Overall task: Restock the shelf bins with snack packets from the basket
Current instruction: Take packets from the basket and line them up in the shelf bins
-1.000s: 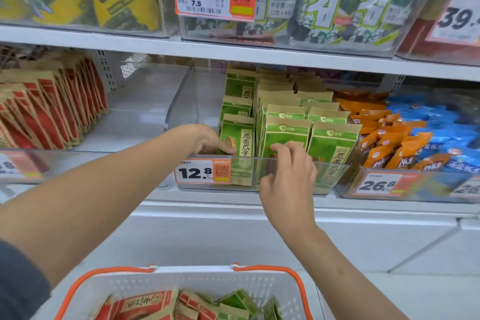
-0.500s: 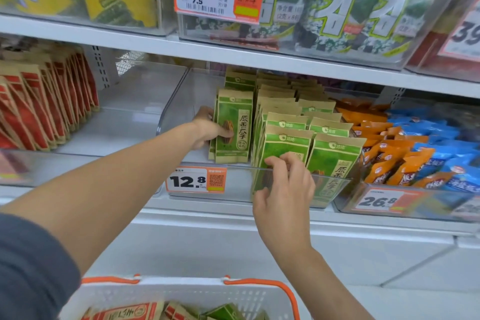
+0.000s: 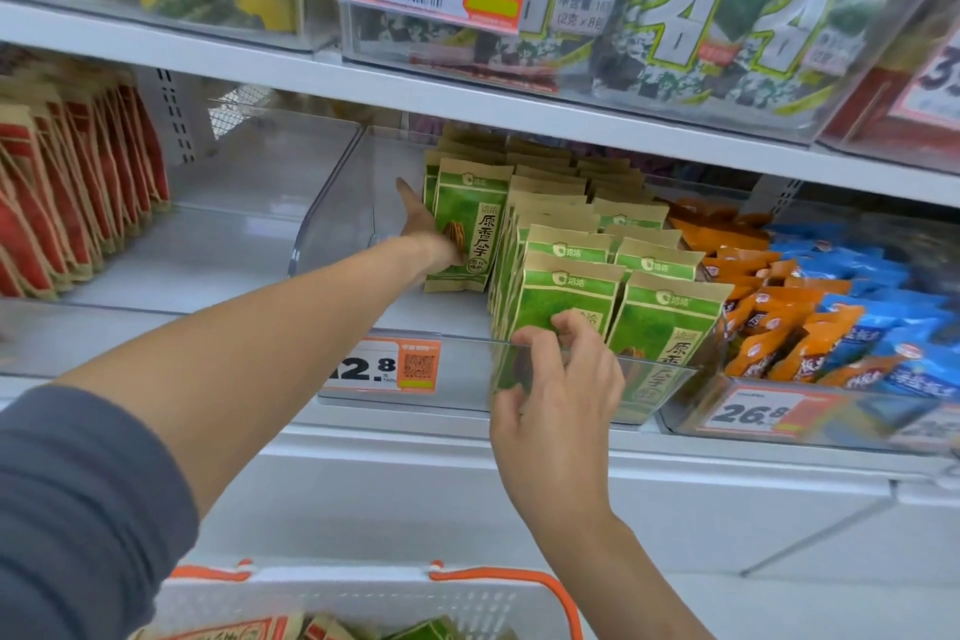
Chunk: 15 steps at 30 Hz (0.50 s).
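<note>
the left hand (image 3: 431, 237) is stretched out deep inside the clear bin (image 3: 332, 218). it holds a green packet (image 3: 470, 224) that stands upright. the thumb lies low on the packet's front, and one finger points straight out past the packet's left edge. more green packets stand right behind that one. just right of this hand, rows of green packets (image 3: 566, 244) fill the rest of the bin from back to front.

the right hand (image 3: 558, 379) is nearer, at the bin's front wall. its fingers curl over the top edge of the wall and touch the front packet (image 3: 550, 296) of the nearest row. its thumb sits on the outside of the wall, so the hand grips the wall. a white and orange price tag (image 3: 384, 369) is stuck on the wall just left of this hand.

far left of the left hand stand red packets (image 3: 78, 203). right of the right hand, in the next bin, lie orange packets (image 3: 753, 286) and blue packets (image 3: 883, 307). above both hands is a white shelf (image 3: 519, 112) with seaweed packs (image 3: 727, 16) on it. below both hands is the white basket (image 3: 363, 592) with orange handles. red and green packets (image 3: 234, 631) peek out of it at the bottom edge.
</note>
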Each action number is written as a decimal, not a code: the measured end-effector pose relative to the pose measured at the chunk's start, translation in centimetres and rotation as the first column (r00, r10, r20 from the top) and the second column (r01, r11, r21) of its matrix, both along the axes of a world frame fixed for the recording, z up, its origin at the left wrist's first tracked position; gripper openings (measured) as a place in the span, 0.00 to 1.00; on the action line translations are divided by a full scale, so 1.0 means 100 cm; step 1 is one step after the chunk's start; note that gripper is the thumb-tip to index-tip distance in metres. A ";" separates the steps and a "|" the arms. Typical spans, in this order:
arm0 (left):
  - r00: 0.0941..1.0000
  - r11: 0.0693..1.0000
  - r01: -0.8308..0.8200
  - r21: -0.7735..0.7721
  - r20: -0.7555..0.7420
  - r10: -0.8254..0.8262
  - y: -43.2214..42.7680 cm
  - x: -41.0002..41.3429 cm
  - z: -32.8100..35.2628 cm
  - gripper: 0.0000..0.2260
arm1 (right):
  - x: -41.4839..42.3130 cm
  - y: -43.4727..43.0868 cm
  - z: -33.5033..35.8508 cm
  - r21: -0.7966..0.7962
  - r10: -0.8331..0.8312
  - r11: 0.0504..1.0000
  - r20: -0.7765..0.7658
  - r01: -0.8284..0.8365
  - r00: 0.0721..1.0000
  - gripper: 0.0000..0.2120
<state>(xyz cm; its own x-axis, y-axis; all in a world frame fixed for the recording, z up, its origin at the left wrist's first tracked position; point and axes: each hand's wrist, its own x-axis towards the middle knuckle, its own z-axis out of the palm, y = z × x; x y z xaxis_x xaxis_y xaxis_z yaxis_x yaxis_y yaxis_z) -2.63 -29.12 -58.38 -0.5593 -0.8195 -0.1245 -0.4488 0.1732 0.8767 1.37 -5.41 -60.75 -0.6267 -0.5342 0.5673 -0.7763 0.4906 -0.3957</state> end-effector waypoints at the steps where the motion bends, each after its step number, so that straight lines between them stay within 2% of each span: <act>1: 0.999 0.999 0.033 0.020 -0.040 -0.032 0.000 -0.001 0.000 0.53 | 0.000 0.000 0.000 -0.004 -0.001 1.000 0.003 0.001 1.000 0.21; 3: 0.978 0.995 0.097 0.035 -0.187 -0.089 -0.001 -0.004 0.002 0.49 | 0.001 0.000 0.000 -0.009 0.002 1.000 0.005 -0.002 1.000 0.21; 5: 0.959 0.990 0.138 0.000 -0.249 -0.133 0.000 -0.003 0.003 0.47 | 0.001 -0.001 0.001 -0.005 0.006 1.000 0.004 -0.006 1.000 0.21; 7: 0.952 0.982 0.188 -0.035 -0.240 -0.191 -0.001 -0.003 0.002 0.50 | 0.000 -0.002 0.000 0.003 0.002 1.000 0.001 -0.002 1.000 0.21; 10: 0.939 0.974 0.225 0.006 -0.268 -0.215 -0.001 -0.001 -0.002 0.51 | 0.000 -0.002 -0.001 -0.005 -0.012 1.000 0.009 0.012 1.000 0.21; 15: 0.963 0.984 0.180 0.019 -0.206 -0.172 -0.008 -0.004 -0.009 0.48 | 0.000 -0.002 -0.001 -0.013 -0.004 1.000 -0.010 0.003 1.000 0.21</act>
